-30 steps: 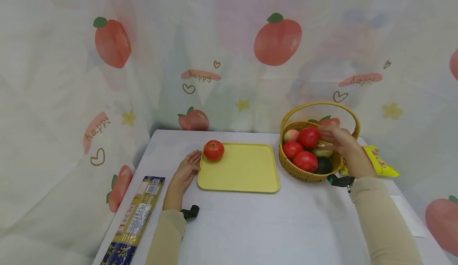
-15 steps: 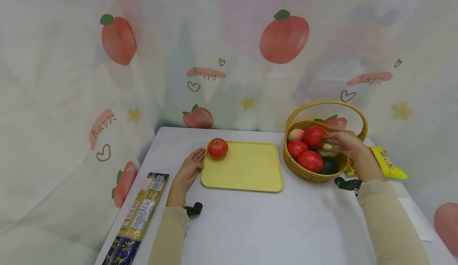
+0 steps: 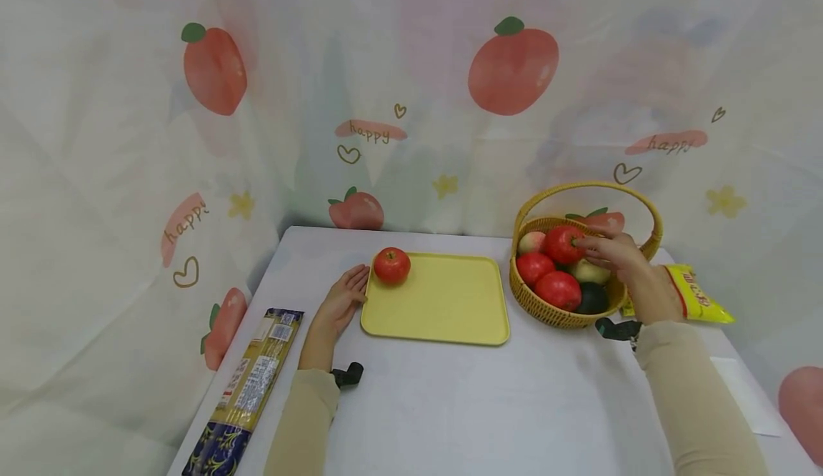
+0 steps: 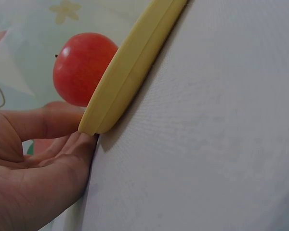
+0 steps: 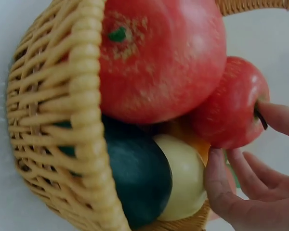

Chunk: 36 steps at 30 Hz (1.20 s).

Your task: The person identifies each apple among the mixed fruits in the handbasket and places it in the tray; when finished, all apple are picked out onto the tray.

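My left hand (image 3: 343, 297) rests at the left rim of a yellow tray (image 3: 444, 304), fingers extended, digits touching the edge in the left wrist view. One red apple (image 3: 391, 266) sits in the tray's far left corner. At the wicker basket (image 3: 546, 311), my right hand (image 3: 614, 254) pinches another red apple (image 5: 231, 103), a fingertip by its stem and the thumb at its underside. That apple leans against a larger red fruit (image 5: 164, 53). Below are a pale yellow fruit (image 5: 183, 175) and a dark green one (image 5: 139, 175).
A peach (image 3: 531, 242) and another red fruit (image 3: 535, 268) lie in the basket, whose tall handle (image 3: 588, 184) arches overhead. A yellow snack bag (image 3: 697, 294) and white paper (image 3: 746, 394) are at right. A long noodle packet (image 3: 251, 383) lies left. Printed cloth stands behind.
My right fingers have closed in on the apple in the basket, which has turned so its stem now shows. The left hand stays at the tray. The head view has shifted slightly.
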Available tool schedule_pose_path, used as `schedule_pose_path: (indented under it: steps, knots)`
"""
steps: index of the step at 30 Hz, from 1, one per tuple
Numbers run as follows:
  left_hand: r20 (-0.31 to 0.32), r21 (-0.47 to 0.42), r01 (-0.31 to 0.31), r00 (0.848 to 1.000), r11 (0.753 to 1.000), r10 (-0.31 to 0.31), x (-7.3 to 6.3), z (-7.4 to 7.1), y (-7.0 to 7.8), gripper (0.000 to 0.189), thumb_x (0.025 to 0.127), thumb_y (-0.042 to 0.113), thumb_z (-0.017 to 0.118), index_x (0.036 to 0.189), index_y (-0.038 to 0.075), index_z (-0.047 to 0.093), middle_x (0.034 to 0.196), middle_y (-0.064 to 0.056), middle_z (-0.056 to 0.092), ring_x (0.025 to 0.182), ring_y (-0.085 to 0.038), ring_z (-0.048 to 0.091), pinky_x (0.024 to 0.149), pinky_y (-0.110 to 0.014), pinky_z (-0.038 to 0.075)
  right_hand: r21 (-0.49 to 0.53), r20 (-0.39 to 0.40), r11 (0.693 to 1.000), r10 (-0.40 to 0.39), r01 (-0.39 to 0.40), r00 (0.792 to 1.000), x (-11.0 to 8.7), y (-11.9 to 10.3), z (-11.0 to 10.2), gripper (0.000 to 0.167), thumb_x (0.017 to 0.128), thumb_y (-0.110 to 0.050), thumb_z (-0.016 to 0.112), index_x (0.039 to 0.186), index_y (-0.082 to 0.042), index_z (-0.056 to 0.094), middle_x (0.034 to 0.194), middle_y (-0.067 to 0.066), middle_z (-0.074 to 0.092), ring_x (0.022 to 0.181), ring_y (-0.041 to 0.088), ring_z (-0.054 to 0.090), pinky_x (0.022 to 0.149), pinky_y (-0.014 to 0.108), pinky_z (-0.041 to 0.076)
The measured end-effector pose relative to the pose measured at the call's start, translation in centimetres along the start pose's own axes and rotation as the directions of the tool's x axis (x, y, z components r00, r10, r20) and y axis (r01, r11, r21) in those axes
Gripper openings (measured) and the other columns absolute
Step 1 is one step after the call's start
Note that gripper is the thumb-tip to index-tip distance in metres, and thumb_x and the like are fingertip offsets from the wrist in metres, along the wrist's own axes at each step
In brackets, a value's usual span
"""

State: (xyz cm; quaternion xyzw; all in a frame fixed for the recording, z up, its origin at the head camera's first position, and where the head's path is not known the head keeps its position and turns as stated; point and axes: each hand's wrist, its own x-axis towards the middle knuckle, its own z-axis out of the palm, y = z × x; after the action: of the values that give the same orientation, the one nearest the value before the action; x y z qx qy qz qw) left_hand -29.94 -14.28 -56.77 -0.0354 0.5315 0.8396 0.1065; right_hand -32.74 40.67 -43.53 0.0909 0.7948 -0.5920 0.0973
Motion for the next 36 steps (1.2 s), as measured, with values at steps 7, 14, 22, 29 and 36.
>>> schedule_pose_path:
  steps: [7, 14, 22, 29, 36]
  knots:
    - [0.006, 0.001, -0.006, 1.000, 1.000, 0.006, 0.1, 0.1, -0.2, 0.090, 0.079, -0.034, 0.038, 0.162, -0.001, 0.026, 0.168, -0.019, 0.028, 0.157, -0.030, 0.026, 0.128, -0.038, 0.024, 0.033, -0.034, 0.999, -0.032, 0.034, 0.999, 0.2, 0.3, 0.9, 0.081, 0.103, -0.021, 0.065, 0.165, 0.001, 0.018, 0.114, -0.003, 0.058, 0.082, 0.005, 0.071, 0.086, 0.032, 0.064]
    - [-0.004, 0.009, -0.006, 1.000, 1.000, 0.006, 0.1, 0.2, -0.3, 0.089, 0.080, -0.034, 0.039, 0.161, -0.001, 0.027, 0.168, -0.019, 0.029, 0.157, -0.029, 0.026, 0.128, -0.038, 0.024, 0.091, -0.088, 0.995, -0.026, 0.034, 0.996, 0.3, 0.4, 1.7, 0.084, 0.101, -0.017, 0.067, 0.165, 0.001, 0.015, 0.142, 0.022, 0.040, 0.078, 0.012, 0.073, 0.083, 0.042, 0.064]
    - [0.004, 0.011, -0.009, 1.000, 1.000, 0.009, 0.2, -0.1, -0.4, 0.089, 0.079, -0.034, 0.038, 0.161, -0.002, 0.026, 0.168, -0.020, 0.028, 0.157, -0.031, 0.025, 0.128, -0.038, 0.023, 0.109, -0.163, 0.994, -0.013, 0.032, 0.986, -0.2, 0.0, 2.4, 0.083, 0.100, -0.019, 0.069, 0.163, 0.000, 0.020, 0.146, 0.018, 0.038, 0.076, 0.014, 0.076, 0.083, 0.045, 0.063]
    - [-0.002, 0.005, -0.003, 1.000, 1.000, 0.003, 0.1, -0.1, -0.3, 0.090, 0.078, -0.035, 0.038, 0.161, -0.001, 0.026, 0.168, -0.019, 0.028, 0.157, -0.029, 0.025, 0.128, -0.037, 0.023, 0.085, -0.138, 0.994, -0.051, 0.063, 0.989, -1.5, -1.5, 3.0, 0.078, 0.100, -0.025, 0.070, 0.160, 0.001, 0.028, 0.152, 0.020, 0.035, 0.077, 0.017, 0.076, 0.081, 0.044, 0.064]
    - [0.018, -0.001, -0.007, 1.000, 1.000, 0.007, 0.2, -0.2, 0.0, 0.091, 0.078, -0.035, 0.037, 0.162, -0.002, 0.025, 0.169, -0.020, 0.026, 0.158, -0.030, 0.023, 0.128, -0.038, 0.022, 0.057, -0.033, 0.996, -0.062, 0.063, 0.998, -3.6, -3.3, 3.7, 0.084, 0.102, -0.031, 0.067, 0.165, 0.000, 0.019, 0.152, 0.023, 0.034, 0.084, 0.016, 0.076, 0.089, 0.043, 0.062]
